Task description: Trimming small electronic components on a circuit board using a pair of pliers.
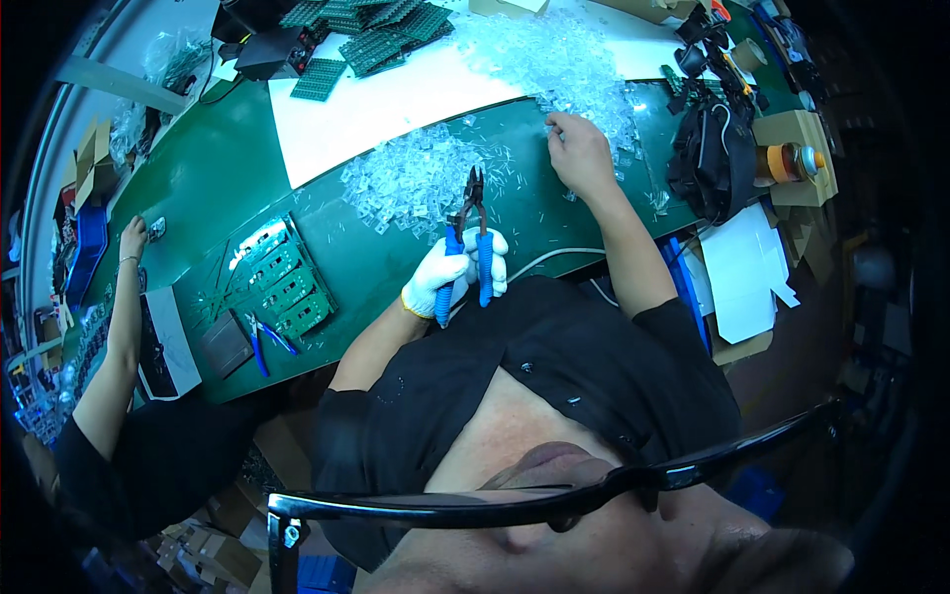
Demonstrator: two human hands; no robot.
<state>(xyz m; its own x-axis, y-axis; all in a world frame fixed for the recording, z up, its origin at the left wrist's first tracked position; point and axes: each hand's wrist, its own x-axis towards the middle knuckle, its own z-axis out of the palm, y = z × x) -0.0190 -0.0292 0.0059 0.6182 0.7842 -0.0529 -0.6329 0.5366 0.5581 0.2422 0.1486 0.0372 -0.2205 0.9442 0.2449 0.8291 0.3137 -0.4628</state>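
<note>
My left hand (427, 278), in a white glove, grips a pair of blue-handled cutting pliers (485, 267) with the dark jaws pointing away from me. Just beyond the jaws lies a heap of small clear plastic pieces (401, 176), with thin clear slivers scattered to its right. My bare right hand (582, 153) is at the edge of a larger pile of clear plastic parts (559, 59) farther back. Its fingers are curled together, and whatever is between them is too small to make out.
Left of me are green circuit boards (292, 282) and a second pair of pliers (259, 346). A co-worker's hand (134, 238) rests at the far left. Dark green panels (381, 35) are stacked at the back. A black bag (712, 163) and bottle (787, 161) stand right.
</note>
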